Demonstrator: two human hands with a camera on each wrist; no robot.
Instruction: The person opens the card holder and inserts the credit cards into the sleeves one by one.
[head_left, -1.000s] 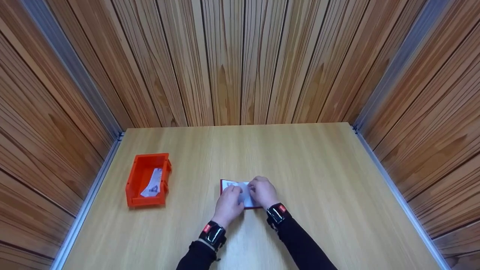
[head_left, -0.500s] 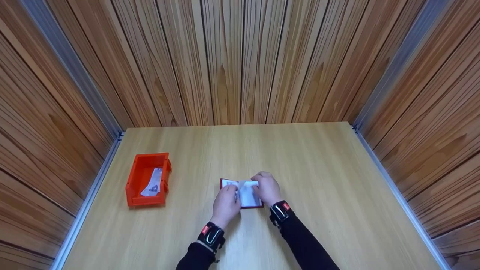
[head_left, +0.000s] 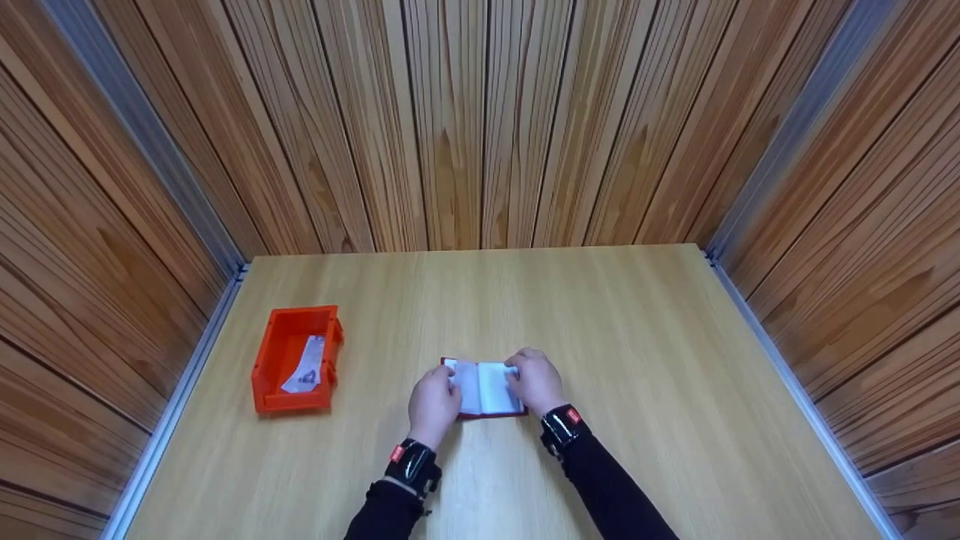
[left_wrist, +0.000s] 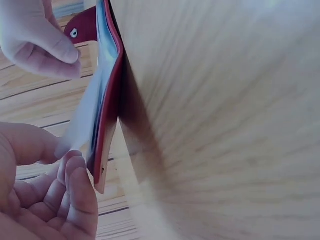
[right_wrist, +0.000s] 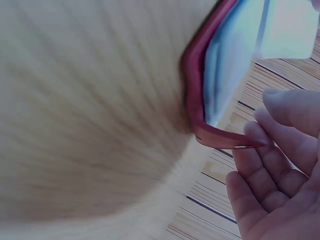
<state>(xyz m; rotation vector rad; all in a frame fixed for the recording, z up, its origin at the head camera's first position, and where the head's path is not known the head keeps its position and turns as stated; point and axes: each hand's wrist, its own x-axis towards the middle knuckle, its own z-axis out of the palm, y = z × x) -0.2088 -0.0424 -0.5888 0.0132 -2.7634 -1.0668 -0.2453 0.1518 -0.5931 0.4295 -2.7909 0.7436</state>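
A red card holder (head_left: 495,390) with clear plastic sleeves lies spread on the table, under both hands. My left hand (head_left: 434,405) is at its left side. In the left wrist view its thumb and forefinger pinch the edge of a translucent sleeve (left_wrist: 80,122), lifted off the red cover (left_wrist: 110,105). At the right side is my right hand (head_left: 538,382). Its fingers touch the tip of the closing strap (right_wrist: 225,137), which has a metal snap (left_wrist: 74,33); the thumb stands apart from the holder.
An orange bin (head_left: 264,375) stands at the left of the wooden table (head_left: 637,337), with printed paper slips (head_left: 306,367) inside. Wood-plank walls (head_left: 450,135) and metal rails (head_left: 176,386) bound the table at the back and sides.
My left hand has moved left, turning a sleeve over to the left side, so the middle fold shows. My right hand has drawn back slightly to the holder's right edge.
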